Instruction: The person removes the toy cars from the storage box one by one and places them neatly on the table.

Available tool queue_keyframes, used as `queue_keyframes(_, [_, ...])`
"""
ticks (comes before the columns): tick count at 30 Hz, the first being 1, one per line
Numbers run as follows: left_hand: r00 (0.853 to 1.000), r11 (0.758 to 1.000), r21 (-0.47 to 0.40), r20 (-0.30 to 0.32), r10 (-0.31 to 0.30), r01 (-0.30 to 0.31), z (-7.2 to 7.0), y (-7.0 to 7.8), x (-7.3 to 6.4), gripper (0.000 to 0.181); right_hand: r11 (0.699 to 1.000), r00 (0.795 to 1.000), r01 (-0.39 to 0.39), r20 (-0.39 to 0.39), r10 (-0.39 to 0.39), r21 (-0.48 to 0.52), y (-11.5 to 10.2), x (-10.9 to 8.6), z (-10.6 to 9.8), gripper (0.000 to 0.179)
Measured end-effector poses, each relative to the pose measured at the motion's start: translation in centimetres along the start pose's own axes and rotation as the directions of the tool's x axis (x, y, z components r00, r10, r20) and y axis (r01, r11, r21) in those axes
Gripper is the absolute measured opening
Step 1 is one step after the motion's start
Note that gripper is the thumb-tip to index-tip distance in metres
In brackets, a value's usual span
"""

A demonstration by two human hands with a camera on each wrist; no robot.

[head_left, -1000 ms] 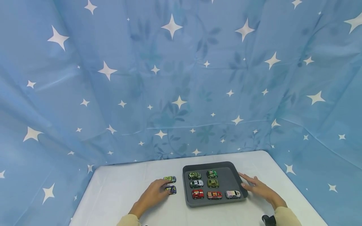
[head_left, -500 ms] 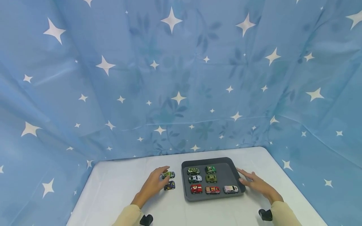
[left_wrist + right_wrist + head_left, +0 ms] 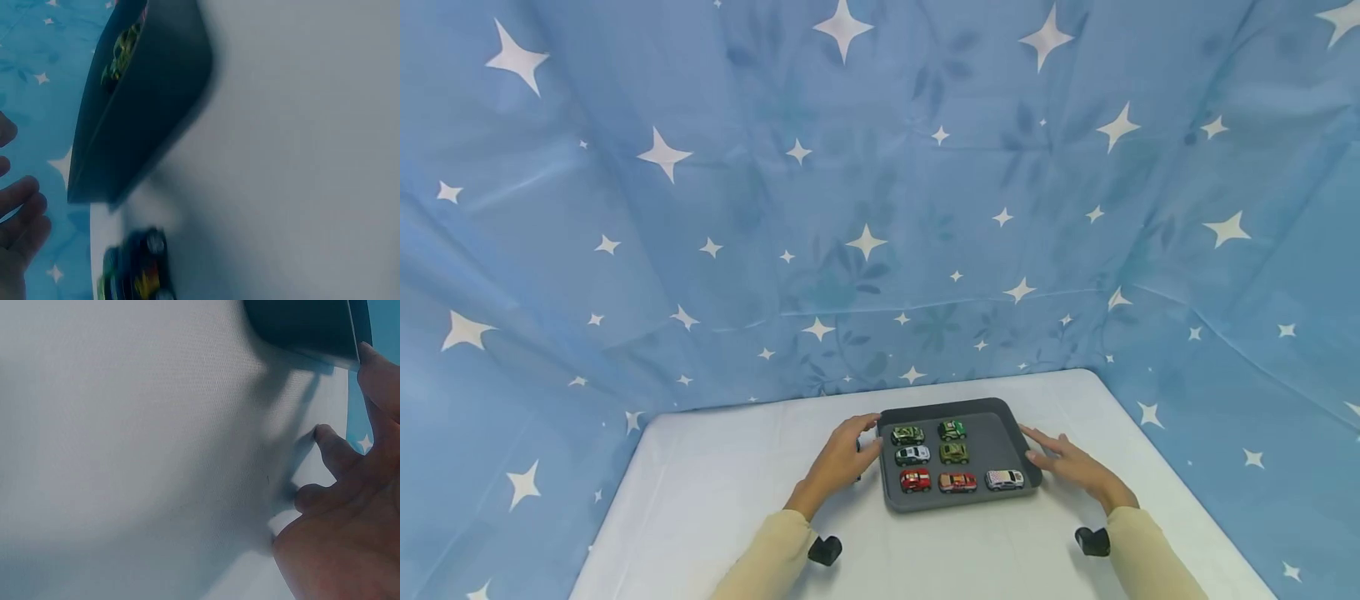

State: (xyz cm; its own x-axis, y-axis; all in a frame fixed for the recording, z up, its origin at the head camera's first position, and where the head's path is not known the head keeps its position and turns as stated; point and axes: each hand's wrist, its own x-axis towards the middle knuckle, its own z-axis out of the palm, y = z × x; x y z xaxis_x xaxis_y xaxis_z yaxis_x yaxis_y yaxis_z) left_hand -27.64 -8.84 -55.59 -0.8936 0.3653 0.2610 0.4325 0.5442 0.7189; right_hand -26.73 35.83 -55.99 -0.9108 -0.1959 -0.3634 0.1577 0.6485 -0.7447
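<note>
A grey tray [image 3: 977,498] lies on the table with several toy cars in it, among them a red car [image 3: 915,480], an orange-red car [image 3: 957,482] and a white car [image 3: 1003,479]. My left hand [image 3: 833,465] is at the tray's left side, fingers spread and holding nothing, fingertips right by the rim. Under it, mostly hidden in the head view, a dark blue toy car [image 3: 147,265] stands outside the tray, with a green car [image 3: 107,284] beside it. My right hand [image 3: 1081,470] rests its extended fingers against the tray's right edge.
The white-covered table [image 3: 715,492] runs back to a blue curtain [image 3: 865,183] with white stars. Inside the tray, a green car [image 3: 952,430], an olive car [image 3: 954,453], a camouflage car [image 3: 907,435] and a white-and-green car [image 3: 912,455] stand towards the left.
My left hand has left the two cars outside the tray and moved right to its left rim. The right hand stays at the right edge. The head view has tilted down slightly.
</note>
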Motion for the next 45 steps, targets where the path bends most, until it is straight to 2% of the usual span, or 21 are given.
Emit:
queue_keyframes(7, [0.999, 0.997, -0.078, 0.046, 0.029, -0.025, 3.0, 3.0, 2.4, 0.046, 1.0, 1.0, 0.012, 0.005, -0.012, 0.001, 0.1, 0.2, -0.6, 0.077])
queue_keyframes(13, [0.99, 0.994, -0.07, 0.109, 0.086, -0.079, 5.6, 5.5, 4.6, 0.047, 1.0, 1.0, 0.012, -0.003, -0.012, 0.017, 0.0, 0.3, -0.6, 0.077])
queue_keyframes(16, [0.983, 0.991, -0.061, 0.137, 0.123, -0.116, 6.8, 6.6, 5.3, 0.046, 1.0, 1.0, 0.019, -0.011, -0.019, 0.02, -0.2, 0.3, -0.4, 0.077])
queue_keyframes(23, [0.967, 0.99, -0.049, 0.214, 0.14, -0.132, 9.5, 8.5, 5.9, 0.045, 0.998, 0.998, 0.06, -0.026, -0.06, -0.003, -0.6, 0.7, 0.2, 0.075])
queue_keyframes(28, [0.95, 0.988, 0.042, 0.282, 0.132, -0.15, 11.5, 9.4, 6.4, 0.045, 0.993, 0.993, 0.115, -0.02, -0.115, 0.009, -0.6, 0.6, -0.1, 0.072])
queue_keyframes(31, [0.938, 0.982, 0.104, 0.326, 0.114, -0.155, 12.7, 9.9, 6.5, 0.044, 0.994, 0.994, 0.112, -0.023, -0.111, 0.017, -0.6, 0.4, -0.1, 0.072])
queue_keyframes(38, [0.912, 0.969, 0.17, 0.398, 0.099, -0.18, 14.9, 11.1, 6.7, 0.039, 0.996, 0.997, 0.078, -0.028, -0.077, 0.033, -0.2, -0.2, 0.0, 0.074])
queue_keyframes(45, [0.907, 0.959, 0.202, 0.409, 0.101, -0.197, 15.9, 11.4, 7.2, 0.034, 0.997, 0.998, 0.053, -0.037, -0.051, 0.059, -0.1, -0.2, 0.4, 0.073])
